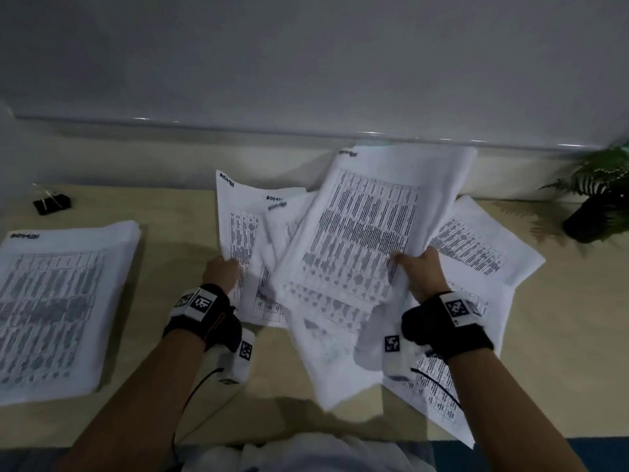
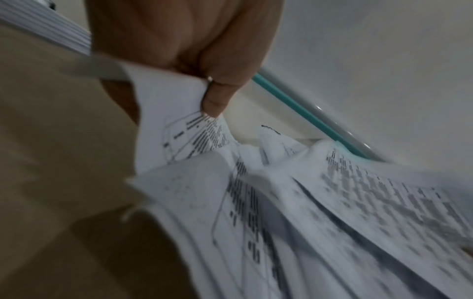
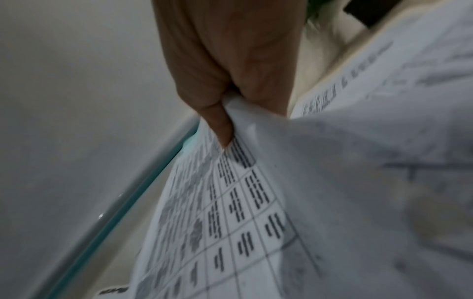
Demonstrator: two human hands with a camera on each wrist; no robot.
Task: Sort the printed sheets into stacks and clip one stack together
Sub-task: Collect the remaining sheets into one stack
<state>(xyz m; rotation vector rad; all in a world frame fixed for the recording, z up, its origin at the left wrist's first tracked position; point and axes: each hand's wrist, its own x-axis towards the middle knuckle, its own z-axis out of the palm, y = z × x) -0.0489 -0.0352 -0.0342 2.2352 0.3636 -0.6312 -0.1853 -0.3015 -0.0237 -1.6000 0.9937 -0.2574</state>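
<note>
Both hands pinch loose sheets (image 1: 357,233) above the desk (image 1: 177,240): left hand (image 1: 221,269) at their left edge, right hand (image 1: 420,270) at the right. Thin, floppy, probably slippery paper; hold the edges firmly.

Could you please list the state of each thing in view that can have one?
left hand: pinching a loose sheet at its edge.
right hand: gripping a lifted bundle of sheets.
lifted bundle: raised, tilted, pages fanned.
loose pile: scattered and overlapping on the table.
sorted stack: flat, squared, unclipped.
binder clip: lying unused at the table's far left.
plant: upright in its pot.
</note>
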